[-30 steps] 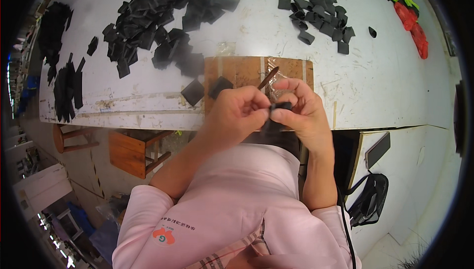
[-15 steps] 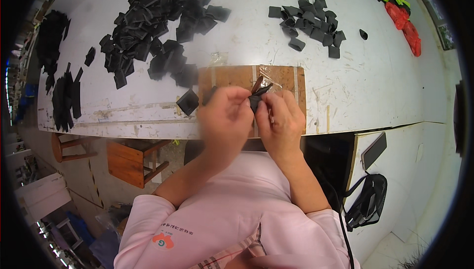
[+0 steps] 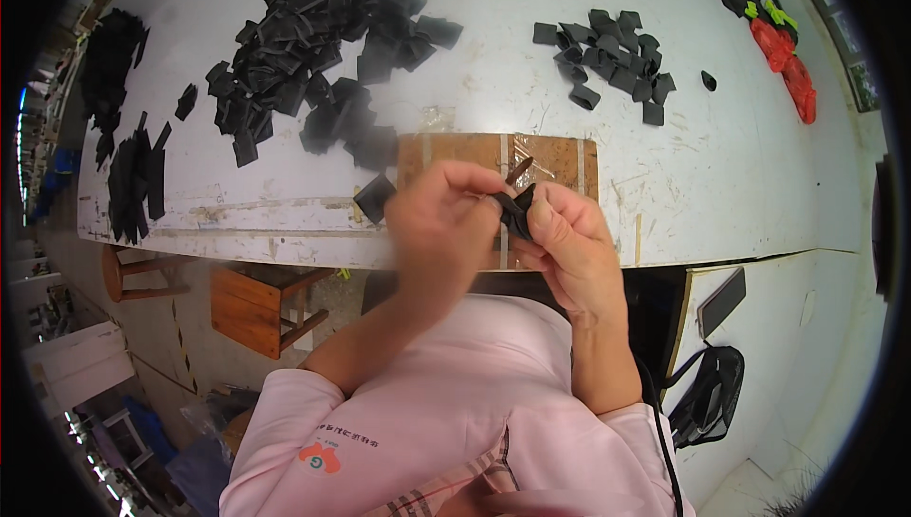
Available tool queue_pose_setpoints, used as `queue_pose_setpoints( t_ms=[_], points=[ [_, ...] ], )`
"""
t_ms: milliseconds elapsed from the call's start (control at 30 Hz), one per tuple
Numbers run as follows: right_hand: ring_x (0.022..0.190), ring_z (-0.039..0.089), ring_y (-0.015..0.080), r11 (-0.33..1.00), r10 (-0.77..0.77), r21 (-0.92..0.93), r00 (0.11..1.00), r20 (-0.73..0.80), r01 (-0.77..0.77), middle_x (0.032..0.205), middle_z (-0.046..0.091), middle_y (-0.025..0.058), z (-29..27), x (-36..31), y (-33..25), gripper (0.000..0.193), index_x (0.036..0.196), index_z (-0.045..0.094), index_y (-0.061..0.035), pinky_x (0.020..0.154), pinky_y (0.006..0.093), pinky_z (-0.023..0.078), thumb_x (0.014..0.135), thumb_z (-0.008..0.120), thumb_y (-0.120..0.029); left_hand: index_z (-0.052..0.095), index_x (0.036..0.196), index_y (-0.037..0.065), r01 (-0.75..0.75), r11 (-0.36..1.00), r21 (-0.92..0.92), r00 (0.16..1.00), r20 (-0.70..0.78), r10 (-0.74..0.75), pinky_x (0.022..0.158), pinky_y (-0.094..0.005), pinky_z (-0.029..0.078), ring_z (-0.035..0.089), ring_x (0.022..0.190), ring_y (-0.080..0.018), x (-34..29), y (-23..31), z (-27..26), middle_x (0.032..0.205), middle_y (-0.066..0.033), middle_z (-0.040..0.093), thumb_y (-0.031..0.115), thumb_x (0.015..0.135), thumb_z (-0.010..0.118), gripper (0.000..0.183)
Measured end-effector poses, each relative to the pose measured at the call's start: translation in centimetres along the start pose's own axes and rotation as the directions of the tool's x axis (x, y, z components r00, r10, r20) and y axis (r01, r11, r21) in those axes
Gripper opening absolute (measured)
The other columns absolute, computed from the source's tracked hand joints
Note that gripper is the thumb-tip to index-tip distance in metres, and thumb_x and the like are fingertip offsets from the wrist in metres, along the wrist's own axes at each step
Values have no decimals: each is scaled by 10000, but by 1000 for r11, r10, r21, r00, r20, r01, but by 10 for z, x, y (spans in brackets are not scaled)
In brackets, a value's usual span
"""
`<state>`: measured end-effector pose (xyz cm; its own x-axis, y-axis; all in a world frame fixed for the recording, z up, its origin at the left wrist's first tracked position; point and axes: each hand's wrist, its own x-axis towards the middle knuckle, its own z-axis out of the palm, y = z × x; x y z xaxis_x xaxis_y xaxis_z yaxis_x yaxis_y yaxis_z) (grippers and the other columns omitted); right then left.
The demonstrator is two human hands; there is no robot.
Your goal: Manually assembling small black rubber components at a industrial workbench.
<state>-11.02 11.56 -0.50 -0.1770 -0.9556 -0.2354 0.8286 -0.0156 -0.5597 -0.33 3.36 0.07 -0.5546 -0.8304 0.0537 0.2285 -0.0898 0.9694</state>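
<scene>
Above a brown board (image 3: 451,147) at the table's front edge, I hold a small folded black fabric piece (image 3: 516,220) between both hands. The fingers of my left hand (image 3: 438,228), a little blurred, are closed at the piece's left edge. My right hand (image 3: 581,242) pinches its right side between thumb and fingers. A slim brown pointed thing (image 3: 519,171) sticks up above my left fingertips; its lower end is hidden, so I cannot tell which hand holds it. Just left of the board lies another black fabric piece (image 3: 377,198).
A big heap of black fabric pieces (image 3: 294,52) spreads over the table's far left, with a smaller pile (image 3: 617,57) at far right. Black strips (image 3: 138,180) lie at the left edge. Red plastic bags (image 3: 786,62) lie far right. A wooden stool (image 3: 249,306) stands below left.
My right hand has turned, thumb now upward, and shifted right and slightly lower with the black fabric piece. The brown pointed thing now leans right. The whole view has shifted slightly.
</scene>
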Motion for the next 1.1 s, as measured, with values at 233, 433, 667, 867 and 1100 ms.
queue_pose_setpoints(
  t_ms=[233,433,667,867,1100],
  points=[
    [572,397,30,760,-218,-599,967,129,251,669,505,-21,33,19,-47,192,766,530,-16,479,172,311,849,534,-189,449,963,8,600,385,-701,799,516,-308,337,-153,308,347,378,-19,33,31,-14,755,-99,536,-49,791,411,185],
    [516,313,23,914,-91,-391,993,69,111,602,421,-63,11,30,-27,240,690,519,-74,452,164,249,837,554,-261,401,1111,-36,684,174,-709,730,657,-190,268,-168,210,316,306,-24,31,-8,-29,909,-198,538,4,876,295,261],
    [526,312,24,887,-79,-443,988,130,129,615,413,-63,5,39,-33,252,673,500,-79,450,156,239,836,557,-263,422,1111,-5,708,12,-706,698,697,-165,290,-161,224,295,325,-28,34,-20,-27,922,-173,557,72,901,313,249],
    [532,392,33,867,-36,-485,984,173,117,688,488,-5,-8,44,-35,282,772,530,-13,448,156,314,815,580,-287,438,1085,21,584,416,-697,810,533,-245,323,-158,255,310,353,-23,21,-19,-24,866,-129,565,35,868,407,220],
    [536,360,30,840,-93,-517,982,162,165,617,431,-46,-6,38,-27,222,695,513,-52,471,177,293,852,535,-207,439,1105,22,475,670,-570,863,450,-229,423,-158,351,433,469,-44,16,-9,-22,846,-81,553,-5,819,499,294]
  ],
)
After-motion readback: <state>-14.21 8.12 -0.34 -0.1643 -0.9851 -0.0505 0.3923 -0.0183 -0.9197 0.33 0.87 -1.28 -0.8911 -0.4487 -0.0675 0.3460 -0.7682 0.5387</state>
